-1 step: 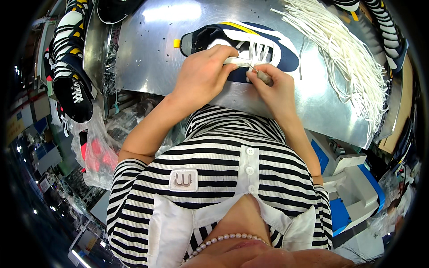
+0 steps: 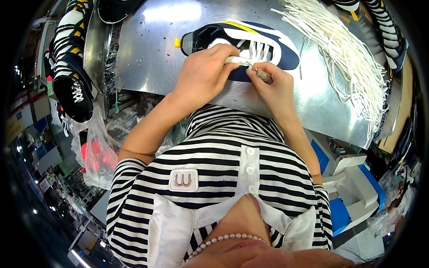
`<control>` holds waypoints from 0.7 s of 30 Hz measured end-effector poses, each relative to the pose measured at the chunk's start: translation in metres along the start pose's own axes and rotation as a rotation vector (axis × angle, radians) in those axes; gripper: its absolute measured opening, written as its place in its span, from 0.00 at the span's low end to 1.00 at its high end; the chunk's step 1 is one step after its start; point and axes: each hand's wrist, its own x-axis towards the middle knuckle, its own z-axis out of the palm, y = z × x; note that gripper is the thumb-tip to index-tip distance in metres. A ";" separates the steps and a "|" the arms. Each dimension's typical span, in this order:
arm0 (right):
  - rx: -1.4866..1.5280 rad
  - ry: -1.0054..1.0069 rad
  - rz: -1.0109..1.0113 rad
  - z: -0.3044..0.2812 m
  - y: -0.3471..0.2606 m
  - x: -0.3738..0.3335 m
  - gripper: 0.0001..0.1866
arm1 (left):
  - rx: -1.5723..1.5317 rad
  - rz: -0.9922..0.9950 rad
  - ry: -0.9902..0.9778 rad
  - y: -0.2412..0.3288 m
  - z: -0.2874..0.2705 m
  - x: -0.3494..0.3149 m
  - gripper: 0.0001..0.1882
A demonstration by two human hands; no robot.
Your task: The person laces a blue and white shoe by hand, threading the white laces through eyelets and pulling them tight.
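Observation:
A navy sneaker [image 2: 288, 58] with white trim and a yellow heel tab lies on a metal table, toe to the right. White shoelace [image 2: 259, 50] crosses part of its opening. My left hand [image 2: 203, 73] is closed on the near white eyelet edge of the sneaker, fingers inside and thumb outside. Pinched in my right hand [image 2: 277, 85] is a thin-pointed hand tool [image 2: 263, 76] with a pale wrapped handle. Its point meets the eyelet edge beside the lace, close to my left fingertips. The exact shape of the tip is too small to tell.
A large bundle of loose white laces [image 2: 344, 58] spreads over the right of the metal table [image 2: 147, 53]. Stacked sneakers [image 2: 73, 85] stand at the left, and more shoes [image 2: 389, 35] at the far right. Below the table are a plastic bag [image 2: 100, 156] and a grey-and-blue bin [image 2: 353, 192].
My right hand and the tool have shifted very slightly at the eyelet edge. My left hand keeps its grip in the same place.

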 end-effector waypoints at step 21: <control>0.047 -0.075 -0.037 -0.011 -0.002 -0.015 0.09 | 0.001 -0.011 0.052 -0.005 0.019 0.009 0.14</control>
